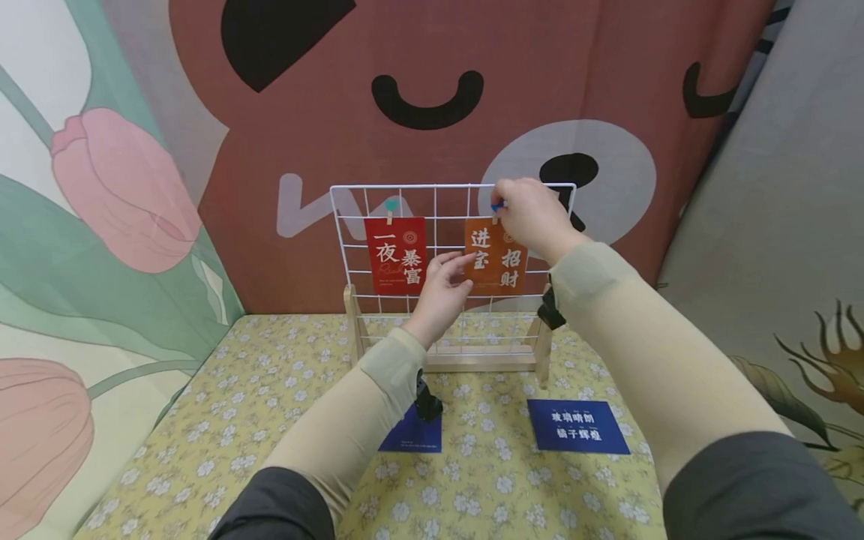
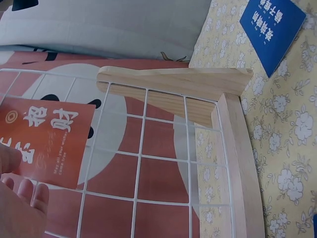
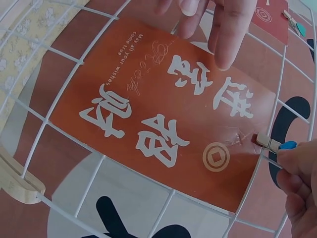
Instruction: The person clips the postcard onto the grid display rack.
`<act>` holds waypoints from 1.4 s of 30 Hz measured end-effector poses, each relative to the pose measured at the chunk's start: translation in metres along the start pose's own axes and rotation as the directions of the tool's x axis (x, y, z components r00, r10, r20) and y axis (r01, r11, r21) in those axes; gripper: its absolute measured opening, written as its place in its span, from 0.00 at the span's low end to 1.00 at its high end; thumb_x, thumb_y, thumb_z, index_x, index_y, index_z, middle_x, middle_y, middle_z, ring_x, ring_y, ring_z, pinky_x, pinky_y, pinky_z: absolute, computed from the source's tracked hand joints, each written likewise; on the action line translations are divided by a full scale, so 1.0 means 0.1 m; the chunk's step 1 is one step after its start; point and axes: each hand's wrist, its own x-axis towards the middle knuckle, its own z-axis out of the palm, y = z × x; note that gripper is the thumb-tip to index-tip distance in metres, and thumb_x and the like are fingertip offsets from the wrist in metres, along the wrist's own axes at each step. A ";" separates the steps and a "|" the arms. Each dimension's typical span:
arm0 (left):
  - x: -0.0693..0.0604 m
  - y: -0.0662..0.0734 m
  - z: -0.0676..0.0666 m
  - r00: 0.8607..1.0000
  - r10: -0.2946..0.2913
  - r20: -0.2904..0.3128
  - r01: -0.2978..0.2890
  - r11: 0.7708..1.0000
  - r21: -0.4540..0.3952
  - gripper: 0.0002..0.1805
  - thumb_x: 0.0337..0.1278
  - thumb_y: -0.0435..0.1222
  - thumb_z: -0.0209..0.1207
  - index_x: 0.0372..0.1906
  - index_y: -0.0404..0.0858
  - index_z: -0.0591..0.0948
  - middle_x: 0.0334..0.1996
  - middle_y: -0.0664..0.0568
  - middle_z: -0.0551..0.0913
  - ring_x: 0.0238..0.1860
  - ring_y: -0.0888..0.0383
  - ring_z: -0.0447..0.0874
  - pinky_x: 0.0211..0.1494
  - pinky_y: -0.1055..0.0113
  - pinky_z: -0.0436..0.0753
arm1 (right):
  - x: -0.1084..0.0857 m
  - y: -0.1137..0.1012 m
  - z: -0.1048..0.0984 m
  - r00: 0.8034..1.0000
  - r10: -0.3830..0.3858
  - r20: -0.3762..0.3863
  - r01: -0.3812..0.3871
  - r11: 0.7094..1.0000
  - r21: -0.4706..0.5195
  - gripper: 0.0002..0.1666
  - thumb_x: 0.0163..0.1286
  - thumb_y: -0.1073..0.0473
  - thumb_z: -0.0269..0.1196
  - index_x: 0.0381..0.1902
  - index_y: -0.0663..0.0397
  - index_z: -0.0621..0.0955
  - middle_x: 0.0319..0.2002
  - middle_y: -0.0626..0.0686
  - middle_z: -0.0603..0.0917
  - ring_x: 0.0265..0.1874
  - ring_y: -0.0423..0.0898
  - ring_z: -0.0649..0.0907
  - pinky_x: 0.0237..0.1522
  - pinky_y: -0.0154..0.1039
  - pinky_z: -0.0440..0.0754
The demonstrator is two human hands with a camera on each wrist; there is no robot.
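Yellow flower-print surface (image 1: 486, 480) here, with a white wire grid (image 1: 435, 202) on a pale wooden stand (image 1: 486, 364). The left hand (image 1: 440, 296) has its fingers loosely outstretched and the right hand (image 1: 533, 214) is pinching; an orange rectangular card (image 1: 496, 259) sits against the grid, and a tiny blue-ended wooden clip (image 3: 267, 143) at its top is what's pinched.

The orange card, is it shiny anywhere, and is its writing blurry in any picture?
Right wrist view: the orange card has a faint sheen near the clip, and its big white characters look clear; head view: no strong glare shows, but its tiny bottom print is too small to read; left wrist view: the picture's edge cuts it off, though its visible big characters look readable.
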 end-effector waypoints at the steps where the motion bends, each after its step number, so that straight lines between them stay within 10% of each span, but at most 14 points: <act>1: 0.00 0.00 0.00 1.000 -0.003 -0.001 0.003 1.000 -0.001 0.24 0.68 0.30 0.52 0.66 0.50 0.73 0.68 0.56 0.56 0.62 0.56 0.64 0.62 0.62 0.71 | 0.00 0.00 0.00 1.000 0.004 0.000 -0.004 1.000 0.000 0.13 0.74 0.65 0.53 0.52 0.61 0.78 0.47 0.59 0.80 0.47 0.55 0.78 0.50 0.51 0.77; 28: -0.23 -0.11 -0.09 0.993 0.030 0.115 -0.043 0.994 0.105 0.23 0.68 0.35 0.55 0.66 0.44 0.72 0.64 0.54 0.61 0.60 0.55 0.66 0.61 0.62 0.72 | -0.28 0.21 0.25 0.962 -0.135 -0.236 0.129 0.991 -0.043 0.15 0.69 0.65 0.58 0.53 0.59 0.79 0.60 0.57 0.77 0.57 0.57 0.75 0.57 0.52 0.74; 42: -0.40 -0.28 -0.30 0.998 0.015 0.069 -0.024 0.991 0.135 0.23 0.65 0.36 0.58 0.64 0.46 0.75 0.63 0.52 0.64 0.60 0.51 0.67 0.60 0.58 0.73 | -0.65 0.24 0.67 0.948 -0.192 -0.252 0.190 0.981 -0.034 0.15 0.66 0.64 0.64 0.51 0.62 0.80 0.56 0.59 0.79 0.54 0.57 0.78 0.55 0.52 0.76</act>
